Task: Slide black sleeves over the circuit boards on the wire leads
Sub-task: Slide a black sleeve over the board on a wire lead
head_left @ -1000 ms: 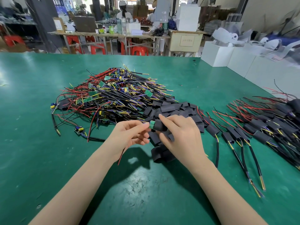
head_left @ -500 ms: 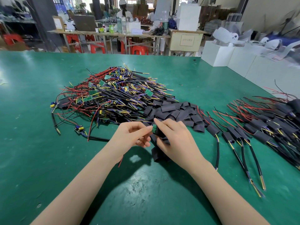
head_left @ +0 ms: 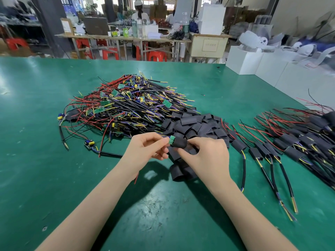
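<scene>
My left hand [head_left: 147,148] pinches a small green circuit board [head_left: 171,139] by its left end. A black sleeve [head_left: 179,142] covers the board's right part, and my right hand [head_left: 206,156] grips that sleeve with thumb and fingers. A red lead hangs below my left wrist. Behind my hands lies a big pile of bare boards on red, black and yellow leads [head_left: 125,107]. A heap of loose black sleeves [head_left: 194,124] sits just right of that pile.
Sleeved leads [head_left: 297,142] lie in rows on the right of the green table [head_left: 54,178]. A single bare board with wires [head_left: 90,143] lies left of my hands. White boxes [head_left: 243,60] stand at the far right edge; people work at benches beyond.
My hands have risen slightly and the sleeve now sits over more of the green board, with only the board's left end showing.
</scene>
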Action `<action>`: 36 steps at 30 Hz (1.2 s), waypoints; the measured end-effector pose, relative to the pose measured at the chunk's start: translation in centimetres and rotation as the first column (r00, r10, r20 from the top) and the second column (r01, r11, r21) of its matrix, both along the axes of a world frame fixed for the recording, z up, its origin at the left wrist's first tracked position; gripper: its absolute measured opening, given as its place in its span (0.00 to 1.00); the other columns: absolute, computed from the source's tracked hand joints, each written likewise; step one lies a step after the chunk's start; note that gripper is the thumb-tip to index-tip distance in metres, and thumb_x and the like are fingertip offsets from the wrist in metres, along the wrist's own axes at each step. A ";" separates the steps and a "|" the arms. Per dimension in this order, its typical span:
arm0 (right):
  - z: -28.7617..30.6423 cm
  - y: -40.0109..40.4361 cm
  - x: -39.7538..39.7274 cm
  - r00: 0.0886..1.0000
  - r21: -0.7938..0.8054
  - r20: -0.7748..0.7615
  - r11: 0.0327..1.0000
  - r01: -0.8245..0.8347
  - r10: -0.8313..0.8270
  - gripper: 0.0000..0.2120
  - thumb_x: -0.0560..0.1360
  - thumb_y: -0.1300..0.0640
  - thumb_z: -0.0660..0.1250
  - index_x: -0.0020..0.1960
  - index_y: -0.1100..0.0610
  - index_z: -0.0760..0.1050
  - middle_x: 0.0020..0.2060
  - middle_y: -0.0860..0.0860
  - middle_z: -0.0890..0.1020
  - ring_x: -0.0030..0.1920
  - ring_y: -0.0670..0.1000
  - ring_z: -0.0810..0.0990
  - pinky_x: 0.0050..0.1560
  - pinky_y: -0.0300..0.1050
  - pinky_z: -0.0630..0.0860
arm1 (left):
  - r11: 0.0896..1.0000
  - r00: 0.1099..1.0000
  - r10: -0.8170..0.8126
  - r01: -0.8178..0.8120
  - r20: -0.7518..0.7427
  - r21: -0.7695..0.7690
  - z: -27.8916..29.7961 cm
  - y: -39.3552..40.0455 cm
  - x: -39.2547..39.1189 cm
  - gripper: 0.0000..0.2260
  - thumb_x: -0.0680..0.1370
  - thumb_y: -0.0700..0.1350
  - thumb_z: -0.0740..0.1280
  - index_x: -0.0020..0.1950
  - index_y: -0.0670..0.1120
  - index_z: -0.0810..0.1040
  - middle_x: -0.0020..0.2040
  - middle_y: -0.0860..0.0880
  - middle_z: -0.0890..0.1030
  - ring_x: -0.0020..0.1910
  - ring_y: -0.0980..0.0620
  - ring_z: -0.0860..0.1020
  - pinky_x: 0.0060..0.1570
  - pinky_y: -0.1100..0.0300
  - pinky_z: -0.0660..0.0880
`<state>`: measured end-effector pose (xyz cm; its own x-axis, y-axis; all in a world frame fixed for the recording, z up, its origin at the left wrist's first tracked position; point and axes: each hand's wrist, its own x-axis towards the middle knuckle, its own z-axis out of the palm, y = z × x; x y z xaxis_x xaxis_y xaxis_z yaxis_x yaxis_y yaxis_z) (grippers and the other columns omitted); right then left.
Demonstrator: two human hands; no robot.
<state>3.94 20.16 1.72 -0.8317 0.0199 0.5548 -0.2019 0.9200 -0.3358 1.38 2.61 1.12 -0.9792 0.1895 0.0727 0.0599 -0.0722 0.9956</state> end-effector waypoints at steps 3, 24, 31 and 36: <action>0.1 0.0 0.1 0.999 0.059 -0.007 0.998 -0.037 0.038 0.18 0.68 0.45 0.67 0.27 0.55 0.68 0.22 0.48 0.64 0.29 0.56 0.64 0.38 0.45 0.58 | 1.000 1.000 0.008 -0.008 -0.007 -0.009 -0.1 0.1 0.0 0.08 0.77 0.39 0.69 0.38 0.42 0.82 0.32 0.44 0.81 0.29 0.50 0.79 0.31 0.63 0.76; -0.2 0.0 -0.2 0.997 -0.017 -0.060 0.999 -0.043 0.042 0.11 0.66 0.45 0.70 0.40 0.53 0.80 0.32 0.48 0.80 0.38 0.56 0.79 0.39 0.47 0.72 | 1.000 0.998 -0.007 0.006 -0.059 -0.015 0.2 0.6 0.3 0.07 0.77 0.38 0.68 0.40 0.37 0.79 0.30 0.46 0.79 0.27 0.51 0.77 0.29 0.63 0.75; -0.1 0.2 -0.3 0.964 0.101 -0.250 0.993 -0.066 0.090 0.27 0.64 0.54 0.76 0.62 0.56 0.78 0.46 0.51 0.82 0.44 0.57 0.78 0.43 0.48 0.76 | 0.995 0.999 -0.037 0.036 0.017 0.091 0.5 0.4 0.3 0.08 0.77 0.40 0.68 0.38 0.41 0.80 0.31 0.46 0.78 0.27 0.51 0.76 0.30 0.64 0.74; -0.3 -0.2 -0.3 0.898 0.026 -0.329 0.953 -0.301 0.292 0.12 0.69 0.58 0.74 0.52 0.59 0.82 0.45 0.51 0.83 0.43 0.57 0.78 0.44 0.48 0.75 | 0.996 0.996 -0.051 0.046 0.068 0.076 0.5 0.7 0.5 0.08 0.77 0.39 0.68 0.39 0.39 0.79 0.30 0.46 0.79 0.26 0.52 0.76 0.29 0.64 0.74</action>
<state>3.68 19.95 1.40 -0.5745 -0.1824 0.7979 -0.5659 0.7929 -0.2261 1.84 3.28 1.65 -0.9721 0.2336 0.0199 -0.0150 -0.1468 0.9890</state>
